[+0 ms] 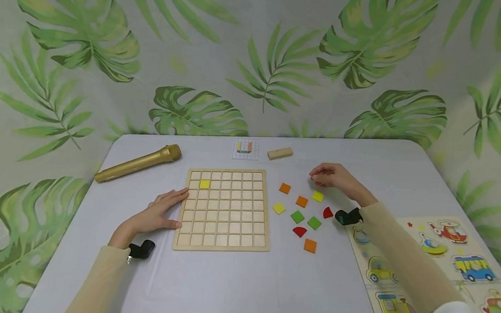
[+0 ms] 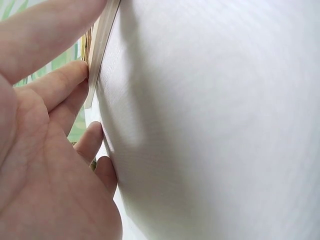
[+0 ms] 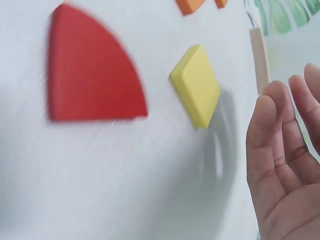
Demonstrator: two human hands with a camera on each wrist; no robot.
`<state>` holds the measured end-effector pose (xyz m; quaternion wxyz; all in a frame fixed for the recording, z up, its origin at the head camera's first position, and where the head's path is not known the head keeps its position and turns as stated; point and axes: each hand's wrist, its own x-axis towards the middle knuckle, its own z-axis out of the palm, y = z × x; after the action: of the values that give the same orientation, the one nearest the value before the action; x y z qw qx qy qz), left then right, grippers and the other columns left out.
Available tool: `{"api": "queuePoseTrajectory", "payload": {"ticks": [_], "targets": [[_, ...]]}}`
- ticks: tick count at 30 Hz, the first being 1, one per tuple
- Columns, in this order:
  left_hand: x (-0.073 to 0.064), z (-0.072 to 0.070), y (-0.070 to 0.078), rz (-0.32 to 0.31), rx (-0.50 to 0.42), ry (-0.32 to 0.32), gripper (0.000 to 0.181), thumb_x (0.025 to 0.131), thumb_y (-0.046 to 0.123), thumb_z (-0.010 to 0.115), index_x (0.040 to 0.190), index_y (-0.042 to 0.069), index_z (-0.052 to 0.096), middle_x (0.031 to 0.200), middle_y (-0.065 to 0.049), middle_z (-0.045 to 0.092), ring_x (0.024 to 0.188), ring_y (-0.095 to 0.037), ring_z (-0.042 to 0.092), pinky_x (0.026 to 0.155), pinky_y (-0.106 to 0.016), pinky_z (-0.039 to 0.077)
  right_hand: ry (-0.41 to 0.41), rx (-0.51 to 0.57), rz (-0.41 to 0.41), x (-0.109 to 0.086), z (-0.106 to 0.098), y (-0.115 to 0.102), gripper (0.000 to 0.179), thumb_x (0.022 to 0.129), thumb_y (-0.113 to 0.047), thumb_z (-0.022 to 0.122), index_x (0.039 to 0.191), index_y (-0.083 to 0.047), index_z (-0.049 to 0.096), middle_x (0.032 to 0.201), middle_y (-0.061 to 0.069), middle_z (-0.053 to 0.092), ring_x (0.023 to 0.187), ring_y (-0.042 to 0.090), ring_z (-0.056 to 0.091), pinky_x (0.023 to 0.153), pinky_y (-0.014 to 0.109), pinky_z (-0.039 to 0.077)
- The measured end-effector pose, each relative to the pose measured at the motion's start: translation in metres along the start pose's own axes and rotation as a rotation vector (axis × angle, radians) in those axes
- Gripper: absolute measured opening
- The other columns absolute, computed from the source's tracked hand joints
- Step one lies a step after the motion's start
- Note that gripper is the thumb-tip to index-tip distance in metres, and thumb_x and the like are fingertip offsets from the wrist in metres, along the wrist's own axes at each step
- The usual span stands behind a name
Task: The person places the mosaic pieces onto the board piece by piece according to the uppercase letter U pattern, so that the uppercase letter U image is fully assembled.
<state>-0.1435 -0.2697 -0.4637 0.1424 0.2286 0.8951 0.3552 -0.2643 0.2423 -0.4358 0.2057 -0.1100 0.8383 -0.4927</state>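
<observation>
My left hand [image 1: 156, 213] lies at the left side of a wooden grid board [image 1: 267, 210], fingers extended and touching its edge. One yellow square tile [image 1: 205, 184] sits in a cell near the board's upper left. To the right, my right hand [image 1: 333, 176] hovers over the table with loosely bent fingers, nothing visible between them. Just below it lies another yellow tile [image 1: 318, 196], with a red quarter-circle piece [image 1: 327, 212] close by; the right wrist view shows this yellow tile [image 3: 197, 87] and red piece [image 3: 92, 70] beside the fingers.
Loose orange tiles [image 1: 302, 201], green tiles [image 1: 297, 217] and a second red piece [image 1: 299, 232] lie right of the board. Behind are a pattern card [image 1: 244, 149] and a wooden block [image 1: 280, 153]. A gold microphone [image 1: 138, 163] lies left; a vehicle puzzle [image 1: 432, 278] is under the right forearm.
</observation>
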Motion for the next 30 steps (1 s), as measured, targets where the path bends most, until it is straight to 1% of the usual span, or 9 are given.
{"api": "queuePoseTrajectory", "payload": {"ticks": [4, 8, 13, 17, 21, 24, 30], "targets": [[-0.001, -0.001, 0.001, -0.007, -0.002, -0.002, 0.084, 0.083, 0.028, 0.074, 0.148, 0.000, 0.030, 0.156, -0.018, 0.019, 0.140, -0.045, 0.006, 0.097, -0.071, 0.007, 0.010, -0.006, 0.014, -0.012, -0.007, 0.006, 0.033, 0.096, -0.022, 0.060, 0.115, 0.005, 0.059, 0.116, 0.022, 0.059, 0.093, 0.028, 0.055, 0.081, 0.030, 0.048], [-0.001, 0.000, 0.002, -0.013, 0.000, -0.001, 0.084, 0.083, 0.029, 0.074, 0.149, 0.001, 0.030, 0.156, -0.017, 0.020, 0.140, -0.045, 0.006, 0.097, -0.071, 0.007, 0.014, 0.000, 0.018, -0.020, -0.008, 0.010, 0.033, 0.096, -0.021, 0.059, 0.116, 0.005, 0.058, 0.119, 0.022, 0.060, 0.092, 0.026, 0.055, 0.079, 0.031, 0.047], [-0.001, 0.001, 0.000, -0.012, 0.004, 0.003, 0.084, 0.084, 0.029, 0.074, 0.149, 0.001, 0.029, 0.156, -0.017, 0.019, 0.140, -0.045, 0.005, 0.098, -0.070, 0.007, 0.018, 0.007, 0.004, -0.025, -0.007, 0.014, 0.032, 0.094, -0.018, 0.063, 0.114, 0.005, 0.060, 0.110, 0.021, 0.062, 0.085, 0.026, 0.057, 0.076, 0.032, 0.049], [0.000, 0.002, -0.001, -0.009, 0.001, 0.004, 0.084, 0.084, 0.030, 0.073, 0.149, 0.001, 0.028, 0.156, -0.017, 0.019, 0.140, -0.045, 0.005, 0.097, -0.070, 0.006, 0.007, -0.005, -0.037, -0.025, -0.005, 0.019, 0.025, 0.091, -0.007, 0.064, 0.112, 0.006, 0.062, 0.106, 0.020, 0.063, 0.085, 0.025, 0.059, 0.073, 0.032, 0.050], [0.000, 0.002, 0.000, -0.005, -0.006, 0.004, 0.084, 0.084, 0.029, 0.073, 0.149, 0.001, 0.028, 0.156, -0.017, 0.019, 0.140, -0.045, 0.005, 0.097, -0.071, 0.006, -0.017, -0.047, -0.090, -0.025, -0.002, 0.023, 0.023, 0.087, 0.004, 0.061, 0.110, 0.007, 0.062, 0.105, 0.020, 0.063, 0.083, 0.022, 0.058, 0.072, 0.029, 0.051], [-0.001, 0.001, 0.001, -0.001, -0.009, 0.006, 0.083, 0.084, 0.028, 0.073, 0.149, 0.001, 0.029, 0.156, -0.017, 0.019, 0.139, -0.046, 0.006, 0.096, -0.071, 0.007, -0.025, -0.100, -0.117, -0.025, 0.000, 0.024, 0.022, 0.086, 0.005, 0.063, 0.108, 0.006, 0.063, 0.104, 0.019, 0.064, 0.081, 0.023, 0.058, 0.071, 0.028, 0.050], [-0.001, 0.001, 0.001, -0.006, -0.004, 0.006, 0.083, 0.085, 0.028, 0.073, 0.149, 0.001, 0.028, 0.156, -0.016, 0.019, 0.140, -0.045, 0.006, 0.096, -0.073, 0.006, 0.012, -0.254, -0.096, -0.026, 0.009, 0.017, 0.024, 0.080, 0.004, 0.072, 0.103, 0.004, 0.064, 0.100, 0.015, 0.063, 0.085, 0.027, 0.056, 0.076, 0.033, 0.047]]}}
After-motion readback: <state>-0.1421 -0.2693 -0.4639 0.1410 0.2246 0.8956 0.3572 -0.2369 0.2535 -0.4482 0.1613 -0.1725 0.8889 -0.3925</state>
